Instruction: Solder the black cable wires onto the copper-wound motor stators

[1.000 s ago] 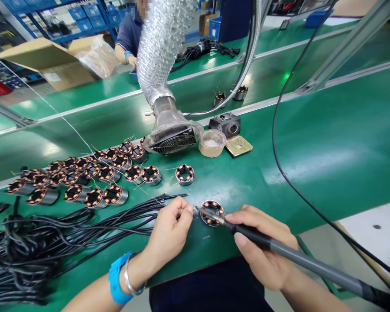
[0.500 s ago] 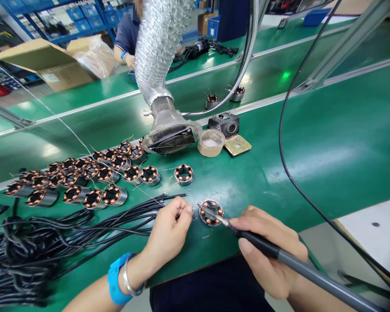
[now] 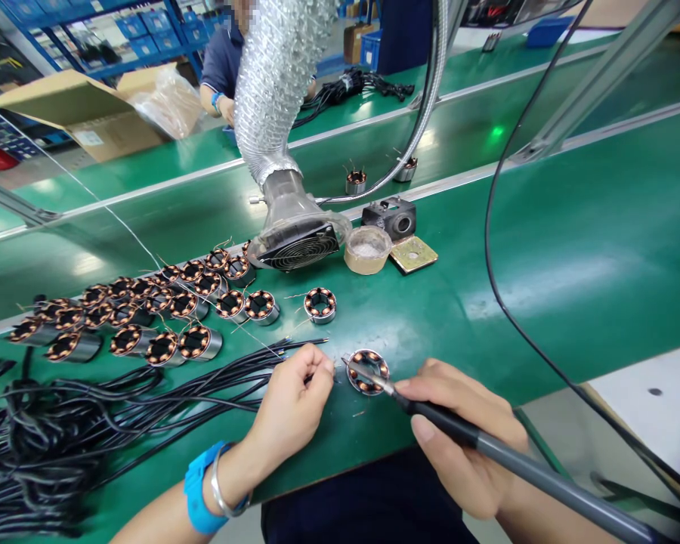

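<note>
My right hand (image 3: 470, 438) is wrapped round a soldering iron (image 3: 447, 423) with a dark grip. Its metal tip reaches across a motor stator (image 3: 368, 372), a ring with copper coils, to that ring's left edge. Just left of the stator, my left hand (image 3: 298, 400) is closed in a pinch. A thin silvery solder wire (image 3: 221, 311) runs from the upper left into this hand; the fingers hide most of its end. Black cables (image 3: 204, 400) with stripped ends lie behind and left of my left hand. One more stator (image 3: 320, 304) stands a little farther back.
Several stators (image 3: 162, 346) stand in rows on the left of the green bench. A fume duct (image 3: 300, 242) hangs over the middle, beside a round tub (image 3: 368, 249) and an iron stand (image 3: 397, 217). A black cord (image 3: 490, 249) hangs at right. Another person (image 3: 218, 72) works opposite.
My right hand and the iron have shifted slightly left, the tip staying at the stator's left edge. Two stators on the line behind have moved left. My left hand is almost still.
</note>
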Available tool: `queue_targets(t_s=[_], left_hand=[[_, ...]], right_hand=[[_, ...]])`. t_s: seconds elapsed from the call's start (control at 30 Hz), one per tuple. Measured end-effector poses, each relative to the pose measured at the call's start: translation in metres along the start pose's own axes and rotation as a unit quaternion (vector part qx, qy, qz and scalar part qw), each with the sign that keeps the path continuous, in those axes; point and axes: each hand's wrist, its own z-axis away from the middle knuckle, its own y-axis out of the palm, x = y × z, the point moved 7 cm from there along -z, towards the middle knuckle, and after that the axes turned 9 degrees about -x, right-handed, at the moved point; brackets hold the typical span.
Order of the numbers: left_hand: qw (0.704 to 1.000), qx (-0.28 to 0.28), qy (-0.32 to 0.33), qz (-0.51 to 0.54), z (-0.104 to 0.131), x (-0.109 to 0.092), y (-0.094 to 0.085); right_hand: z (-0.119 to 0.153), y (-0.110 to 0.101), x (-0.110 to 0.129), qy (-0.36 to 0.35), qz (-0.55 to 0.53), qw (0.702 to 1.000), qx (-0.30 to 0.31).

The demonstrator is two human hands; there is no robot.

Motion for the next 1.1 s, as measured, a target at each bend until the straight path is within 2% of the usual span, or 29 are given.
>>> queue_targets(t_s=[0.6,1.1], left_hand=[[1.000,0.013,0.003,-0.021,-0.0011,-0.0014,-0.0001],[1.000,0.015,0.007,-0.025,-0.0008,-0.0045,-0.0008]], right_hand=[[0.0021,0.0045,-0.0032,0.007,0.000,1.000,0.001],[0.0012,-0.0033,-0.0011,-0.003,-0.009,1.000,-0.016]])
